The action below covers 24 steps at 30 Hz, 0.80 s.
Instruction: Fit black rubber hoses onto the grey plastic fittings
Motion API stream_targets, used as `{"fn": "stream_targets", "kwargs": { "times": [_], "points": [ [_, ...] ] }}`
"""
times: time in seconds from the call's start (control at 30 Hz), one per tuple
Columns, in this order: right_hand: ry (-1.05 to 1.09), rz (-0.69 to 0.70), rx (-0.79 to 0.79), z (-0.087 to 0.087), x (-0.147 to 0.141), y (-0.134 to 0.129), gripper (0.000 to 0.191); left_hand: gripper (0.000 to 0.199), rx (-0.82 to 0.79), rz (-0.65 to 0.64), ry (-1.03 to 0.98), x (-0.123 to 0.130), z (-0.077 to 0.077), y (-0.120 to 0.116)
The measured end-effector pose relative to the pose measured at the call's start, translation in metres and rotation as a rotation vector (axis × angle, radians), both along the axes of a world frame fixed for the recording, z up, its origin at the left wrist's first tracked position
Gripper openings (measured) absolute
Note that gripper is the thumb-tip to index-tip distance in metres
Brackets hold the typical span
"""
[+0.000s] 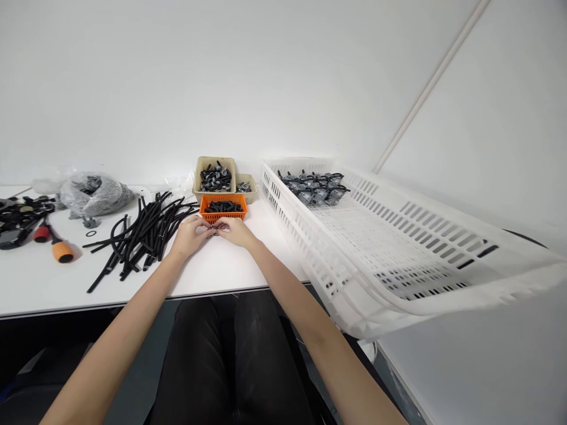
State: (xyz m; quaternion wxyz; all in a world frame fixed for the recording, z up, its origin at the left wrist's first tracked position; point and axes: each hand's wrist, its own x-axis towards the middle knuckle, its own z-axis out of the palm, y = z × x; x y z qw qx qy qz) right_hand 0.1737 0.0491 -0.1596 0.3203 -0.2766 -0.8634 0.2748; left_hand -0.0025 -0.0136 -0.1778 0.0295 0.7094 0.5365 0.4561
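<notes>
Both hands meet over the white table, just in front of an orange basket (pixel 224 207) of short black pieces. My left hand (pixel 191 235) pinches one side of a small dark part (pixel 214 231), and my right hand (pixel 236 231) pinches the other side. The fingers cover most of that part, so its shape is unclear. Behind the orange basket stands a beige bin (pixel 198 171) with black and grey parts, and beside it a smaller beige bin (pixel 251 193) holds small grey parts. Long black tubes (pixel 146 233) lie in a loose pile left of my left hand.
A large white crate (pixel 310 248) on the right holds several clear parts with black tubes (pixel 314 188). At the left lie a plastic bag of grey parts (pixel 95 198), an orange-handled tool (pixel 62 251), a red-handled tool (pixel 42 233) and a black ring (pixel 91 234).
</notes>
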Motion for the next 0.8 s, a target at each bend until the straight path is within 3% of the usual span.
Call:
{"fn": "stream_targets", "kwargs": {
  "times": [0.2, 0.47, 0.8],
  "points": [
    [-0.002, -0.028, -0.007, 0.0026, 0.0011, -0.003, 0.016, 0.021, -0.172, -0.018, -0.113, 0.0048, 0.0069, -0.0074],
    [-0.008, -0.007, 0.025, 0.003, 0.0013, -0.0036, 0.017, 0.024, -0.148, 0.015, -0.07, 0.0032, 0.0051, -0.0047],
    [-0.118, -0.055, 0.22, 0.0068, 0.0011, 0.0, 0.023, 0.028, -0.127, 0.024, -0.027, 0.0032, 0.0062, -0.0052]
  ]
}}
